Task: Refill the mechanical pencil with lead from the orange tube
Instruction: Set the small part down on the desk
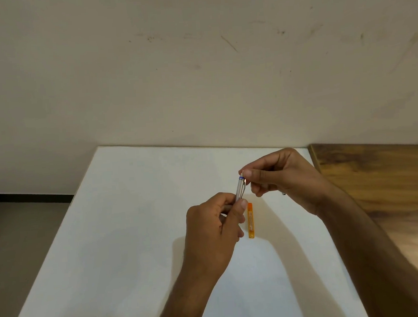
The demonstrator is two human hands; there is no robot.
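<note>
My left hand (218,222) grips a silver mechanical pencil (240,189) by its lower half and holds it tilted above the white table (134,237). The pencil's top end carries a blue ring and points up and to the right. My right hand (281,178) pinches that top end between thumb and forefinger; a small white piece shows at the fingertips. The orange lead tube (250,220) lies flat on the table just right of my left hand, lengthwise away from me, and neither hand touches it. The pencil's tip is hidden inside my left fist.
A wooden surface (388,188) adjoins the table on the right. A scuffed cream wall (197,72) rises behind the table's far edge. The floor (22,226) lies beyond the table's left edge. A tiny dark speck (284,194) sits on the table under my right hand.
</note>
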